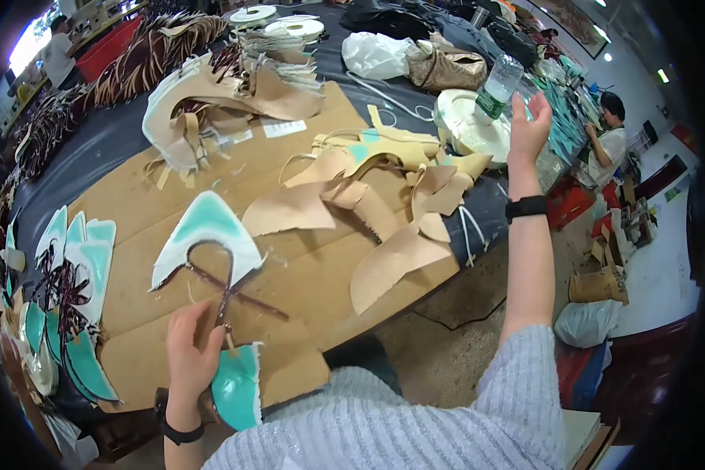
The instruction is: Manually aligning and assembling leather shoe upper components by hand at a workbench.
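Note:
My left hand (189, 352) rests on the cardboard with thumb and fingers apart, beside a glossy teal leather-like piece (236, 385). Just beyond it lies an arched white-and-teal piece (209, 222) with dark red edging and narrow dark red strips (225, 291) crossing below it. I cannot see anything in this hand. Raised at the right, my right hand (531, 129) is open, its fingers spread, close to a clear plastic bottle (497, 90) with a green label. The bottle stands tilted over a round white container (464, 117), and no grip on it shows.
Tan and yellow cut pieces (384, 196) lie loose on the cardboard (133, 200). A stack of tan pieces (274, 98) stands behind them. More white-and-teal pieces (90, 258) sit at the left. A white plastic bag (376, 56) is at the back. Another person (609, 141) works at far right.

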### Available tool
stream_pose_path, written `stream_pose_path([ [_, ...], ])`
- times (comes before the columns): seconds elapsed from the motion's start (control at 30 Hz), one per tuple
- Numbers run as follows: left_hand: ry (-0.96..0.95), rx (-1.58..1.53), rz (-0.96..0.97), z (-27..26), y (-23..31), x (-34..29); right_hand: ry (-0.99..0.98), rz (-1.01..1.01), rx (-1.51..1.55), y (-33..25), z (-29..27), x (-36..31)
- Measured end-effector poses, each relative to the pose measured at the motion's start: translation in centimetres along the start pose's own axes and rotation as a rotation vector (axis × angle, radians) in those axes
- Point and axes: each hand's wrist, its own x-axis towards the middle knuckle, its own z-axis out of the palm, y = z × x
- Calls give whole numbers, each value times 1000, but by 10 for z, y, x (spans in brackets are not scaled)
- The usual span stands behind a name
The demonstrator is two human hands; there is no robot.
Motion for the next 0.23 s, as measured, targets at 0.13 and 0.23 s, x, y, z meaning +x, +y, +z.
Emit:
stream_pose_path([
  [0.13, 27, 1, 13, 14, 0, 14, -85, 137, -106, 127, 16, 42],
  [0.23, 71, -45, -14, 12, -10, 10, -266, 201, -151, 159, 60, 55],
])
